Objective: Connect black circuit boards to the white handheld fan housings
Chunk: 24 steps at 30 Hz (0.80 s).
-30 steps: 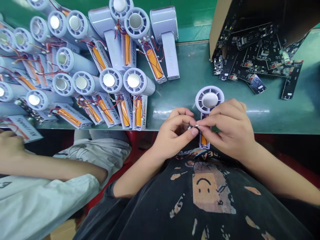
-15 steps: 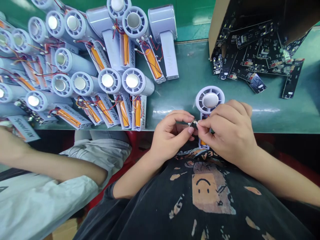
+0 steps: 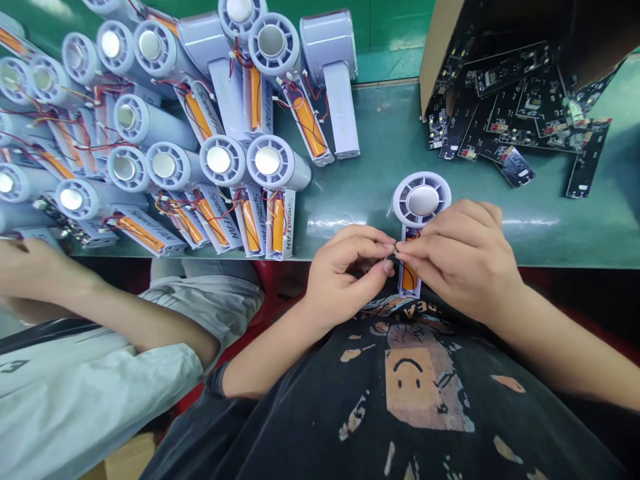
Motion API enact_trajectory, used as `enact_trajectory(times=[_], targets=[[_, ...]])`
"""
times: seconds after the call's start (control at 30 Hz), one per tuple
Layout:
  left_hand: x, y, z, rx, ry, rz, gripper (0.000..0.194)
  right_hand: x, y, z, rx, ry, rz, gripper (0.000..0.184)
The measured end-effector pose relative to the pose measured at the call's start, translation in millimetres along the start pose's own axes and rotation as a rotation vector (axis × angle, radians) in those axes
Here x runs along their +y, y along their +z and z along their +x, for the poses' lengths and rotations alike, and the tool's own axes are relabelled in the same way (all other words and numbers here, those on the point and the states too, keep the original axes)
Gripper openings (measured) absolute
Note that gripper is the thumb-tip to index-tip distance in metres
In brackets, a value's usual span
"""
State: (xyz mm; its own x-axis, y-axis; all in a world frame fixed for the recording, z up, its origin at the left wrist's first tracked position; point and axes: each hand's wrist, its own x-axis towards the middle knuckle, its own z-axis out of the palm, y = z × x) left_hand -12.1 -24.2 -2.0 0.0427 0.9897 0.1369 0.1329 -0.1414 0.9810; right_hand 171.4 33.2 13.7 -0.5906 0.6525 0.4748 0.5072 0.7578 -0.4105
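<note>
My left hand [image 3: 347,270] pinches a small thin piece, seemingly a circuit board mostly hidden by the fingers. The fingertips of my right hand [image 3: 463,260] meet it and are closed on a tiny connector, barely visible. Just behind and beneath both hands, an opened handheld fan [image 3: 423,199] lies with its round ribbed head on the table. Its handle, with an orange battery [image 3: 409,277] inside, sticks out over the near edge, partly covered by my right hand.
Many opened fans [image 3: 273,163] with orange batteries and loose wires crowd the left of the green table [image 3: 360,193]. At the right, black circuit boards [image 3: 515,113] spill from a cardboard box [image 3: 437,53]. A co-worker's arm [image 3: 115,300] is at the left.
My fingertips have come closer together, and the thin piece between them is now almost hidden. More of the fan's battery shows below my hands. The co-worker's arm has shifted.
</note>
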Motion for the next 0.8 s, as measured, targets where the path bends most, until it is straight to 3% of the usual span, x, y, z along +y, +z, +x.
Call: enact_trajectory(times=[0.2,0.27,0.33,0.4,0.47,0.53,0.63,0.7,0.8], targets=[[-0.2,2.5,1.4,0.016,0.003,0.02,0.007,2.3,1.4,1.4,-0.016,0.116,0.097,0.013],[-0.3,-0.5,3.7,-0.01,-0.034,-0.012,0.008,2.0,-1.8,2.0,0.036,0.177,0.107,0.006],[-0.9,-2.7,4.8,-0.038,-0.064,-0.102,0.015,1.4,-7.3,0.7,0.071,0.172,0.182,0.018],[-1.9,-1.3,2.9,-0.056,-0.096,-0.208,0.03,-0.9,-12.3,-2.6,-0.09,0.114,0.335,0.032],[-2.6,4.3,-2.0,-0.087,-0.089,-0.247,0.048,-5.4,-14.3,-6.3,-0.355,0.116,0.443,0.042],[-2.8,11.6,-7.9,-0.155,-0.037,-0.183,0.063,-10.8,-13.7,-9.1,-0.503,0.225,0.432,0.042],[-3.7,17.6,-12.7,-0.211,0.049,-0.088,0.073,-15.1,-13.7,-11.2,-0.502,0.462,0.472,0.026],[-5.5,15.6,-10.9,-0.155,0.053,-0.075,0.061,-14.2,-15.9,-12.8,-0.48,0.619,0.69,0.018],[-9.2,7.8,-0.9,-0.07,0.074,0.051,0.036,-11.0,-18.7,-16.9,-0.444,0.824,1.072,0.02]])
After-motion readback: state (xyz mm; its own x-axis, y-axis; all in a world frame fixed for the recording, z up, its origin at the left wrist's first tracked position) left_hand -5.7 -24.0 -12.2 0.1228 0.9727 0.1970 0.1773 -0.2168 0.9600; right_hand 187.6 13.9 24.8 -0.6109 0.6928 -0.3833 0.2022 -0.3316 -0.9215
